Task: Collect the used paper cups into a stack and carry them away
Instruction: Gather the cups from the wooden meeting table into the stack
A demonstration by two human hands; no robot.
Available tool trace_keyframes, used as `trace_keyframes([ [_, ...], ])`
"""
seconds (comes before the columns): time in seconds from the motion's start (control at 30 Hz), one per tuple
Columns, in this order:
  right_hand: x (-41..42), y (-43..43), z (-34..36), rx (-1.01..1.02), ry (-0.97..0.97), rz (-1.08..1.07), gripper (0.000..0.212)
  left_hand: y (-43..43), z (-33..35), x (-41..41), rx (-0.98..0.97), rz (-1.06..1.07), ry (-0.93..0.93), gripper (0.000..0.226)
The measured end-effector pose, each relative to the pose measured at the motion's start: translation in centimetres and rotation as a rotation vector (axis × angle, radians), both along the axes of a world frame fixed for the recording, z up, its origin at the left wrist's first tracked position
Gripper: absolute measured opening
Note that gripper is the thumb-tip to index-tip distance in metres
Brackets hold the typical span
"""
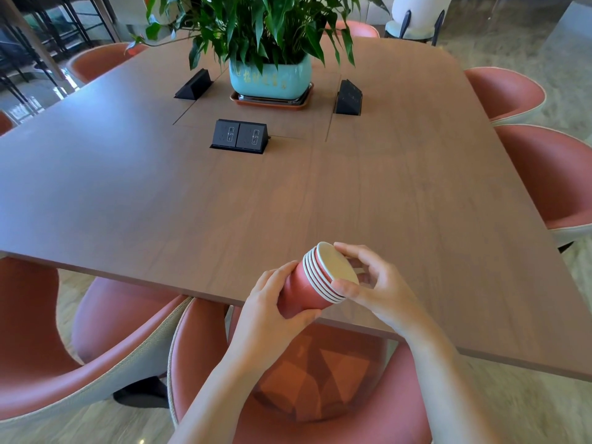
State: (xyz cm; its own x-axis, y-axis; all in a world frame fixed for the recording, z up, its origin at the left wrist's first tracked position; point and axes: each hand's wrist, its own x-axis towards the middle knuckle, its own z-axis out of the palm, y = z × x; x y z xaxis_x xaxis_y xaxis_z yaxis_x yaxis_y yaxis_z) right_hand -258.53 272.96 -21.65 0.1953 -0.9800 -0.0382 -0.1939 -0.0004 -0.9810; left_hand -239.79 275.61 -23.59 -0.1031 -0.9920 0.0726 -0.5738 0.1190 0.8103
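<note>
Both hands are on it: our left hand [272, 310] wraps the base of the stack of paper cups [315, 282], our right hand [373, 282] pinches its rims, the stack tilting mouth-up toward the right hand above the table edge [205, 291], ready to carry off.

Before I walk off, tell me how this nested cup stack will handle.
The cup stack is probably light: thin paper, apparently empty. The left hand should grip gently; the walls likely crush. Lying tilted, nested cups might slide apart, so the right hand guarding the rims helps.
</note>
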Motion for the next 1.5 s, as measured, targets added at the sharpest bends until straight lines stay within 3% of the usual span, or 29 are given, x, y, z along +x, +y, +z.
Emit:
trace_keyframes([
  [0.3, 0.4, 0.1, -0.7, 0.007, 0.005, -0.001, 0.069, 0.2, 0.0, -0.1, 0.027, 0.015, 0.018, 0.071],
  [0.57, 0.5, 0.1, -1.3, -0.019, 0.011, -0.008, 0.064, 0.3, -0.1, -0.3, 0.039, 0.026, 0.02, 0.069],
  [0.87, 0.9, 0.6, -1.3, -0.222, 0.159, -0.061, 0.055, 0.9, -0.8, 0.4, 0.069, 0.105, 0.084, 0.065],
  [1.07, 1.6, 1.3, -1.0, -0.473, 0.455, -0.214, 0.034, 2.2, -1.1, 1.9, 0.077, 0.226, 0.201, 0.06],
  [1.3, 4.5, 3.2, -0.4, -0.519, 0.652, -0.101, 0.035, 5.6, -0.4, 4.0, 0.01, 0.374, 0.362, 0.057],
  [1.5, 8.6, 6.2, 0.5, -0.573, 0.681, 0.063, 0.033, 11.0, -0.2, 7.7, -0.041, 0.532, 0.447, 0.054],
])
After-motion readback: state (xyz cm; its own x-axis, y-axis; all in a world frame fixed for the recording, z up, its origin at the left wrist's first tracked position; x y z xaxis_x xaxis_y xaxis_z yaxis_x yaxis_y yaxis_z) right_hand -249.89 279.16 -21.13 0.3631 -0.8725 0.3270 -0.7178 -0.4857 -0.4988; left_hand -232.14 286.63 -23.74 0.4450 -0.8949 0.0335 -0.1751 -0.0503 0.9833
